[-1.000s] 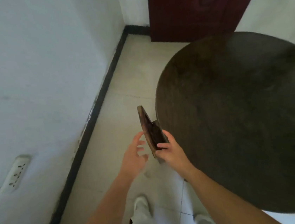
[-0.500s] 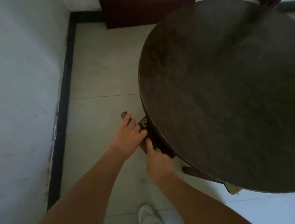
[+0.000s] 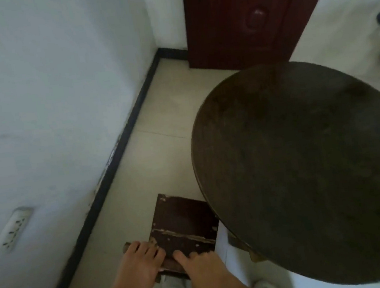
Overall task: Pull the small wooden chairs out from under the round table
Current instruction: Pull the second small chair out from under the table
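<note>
Chair (image 3: 181, 225) now drawn clear of round table (image 3: 305, 166), seat facing up, left hand (image 3: 139, 267) and right hand (image 3: 204, 269) clamped on its backrest

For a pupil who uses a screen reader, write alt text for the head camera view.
Both hands, left hand and right hand, grip the back rail of a small dark wooden chair whose seat is almost wholly out from under the round table. A white wall stands left, a dark red door ahead.

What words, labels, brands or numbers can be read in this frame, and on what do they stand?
None: no readable text.
Wall socket strip: dark marks only, slots rather than lettering, too blurred to tell more.
Small wooden chair, round table, door: no labels or print visible.
</note>
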`<state>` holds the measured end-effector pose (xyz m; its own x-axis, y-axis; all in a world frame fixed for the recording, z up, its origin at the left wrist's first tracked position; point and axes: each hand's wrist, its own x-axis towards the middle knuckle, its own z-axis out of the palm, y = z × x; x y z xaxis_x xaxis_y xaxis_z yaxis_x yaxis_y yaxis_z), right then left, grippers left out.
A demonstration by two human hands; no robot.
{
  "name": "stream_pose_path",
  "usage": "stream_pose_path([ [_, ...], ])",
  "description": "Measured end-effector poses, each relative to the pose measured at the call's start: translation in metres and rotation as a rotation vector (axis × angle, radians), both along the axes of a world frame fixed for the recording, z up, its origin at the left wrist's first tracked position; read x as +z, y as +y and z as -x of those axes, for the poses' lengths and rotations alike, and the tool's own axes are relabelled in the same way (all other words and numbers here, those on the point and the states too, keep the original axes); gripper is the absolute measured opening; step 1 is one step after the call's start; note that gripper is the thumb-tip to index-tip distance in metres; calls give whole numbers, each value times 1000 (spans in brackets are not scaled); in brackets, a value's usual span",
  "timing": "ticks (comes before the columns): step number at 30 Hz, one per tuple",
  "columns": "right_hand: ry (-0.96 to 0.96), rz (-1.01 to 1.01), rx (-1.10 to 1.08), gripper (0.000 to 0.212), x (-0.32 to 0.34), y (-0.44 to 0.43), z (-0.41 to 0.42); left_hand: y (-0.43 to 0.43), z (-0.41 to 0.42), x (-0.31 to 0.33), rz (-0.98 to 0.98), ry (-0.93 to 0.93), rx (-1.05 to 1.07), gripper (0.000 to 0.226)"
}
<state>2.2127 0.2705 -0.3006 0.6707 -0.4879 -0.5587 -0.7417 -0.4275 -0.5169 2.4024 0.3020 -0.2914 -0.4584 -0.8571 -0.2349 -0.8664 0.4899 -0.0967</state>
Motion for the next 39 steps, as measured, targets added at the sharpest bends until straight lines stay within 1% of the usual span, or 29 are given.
stream_pose_path([
  [4, -107, 65, 237, 63, 33, 43, 54, 88, 68, 37, -6, -5, 289, 30],
  [7, -159, 130, 374, 61, 56, 76, 97, 143, 125, 61, -57, -5, 471, 45],
  [9, -174, 168, 447, 59, 66, 96, 125, 174, 160, 72, -98, -8, 561, 51],
  [11, -178, 211, 508, 59, 73, 116, 151, 201, 191, 79, -134, -11, 589, 53],
  [14, -178, 258, 560, 56, 78, 143, 189, 233, 232, 86, -152, 10, 595, 57],
  [18, -191, 381, 606, 47, 82, 178, 246, 274, 296, 93, -32, 3, 553, 41],
  [21, -226, 448, 645, 48, 83, 208, 293, 310, 345, 92, 35, 1, 547, 36],
  [24, -223, 456, 694, 51, 85, 232, 342, 339, 395, 94, 40, 13, 572, 37],
  [26, -210, 454, 673, 53, 84, 239, 377, 349, 429, 90, 45, 31, 562, 32],
  [29, -176, 455, 640, 53, 79, 241, 436, 347, 484, 82, 71, 72, 527, 26],
  [32, -125, 452, 592, 53, 72, 239, 507, 333, 547, 74, 69, 92, 449, 30],
  [37, -73, 437, 505, 57, 45, 235, 628, 307, 654, 54, -16, 64, 339, 32],
  [39, -63, 470, 496, 60, 33, 230, 681, 299, 707, 41, -74, 64, 319, 32],
])
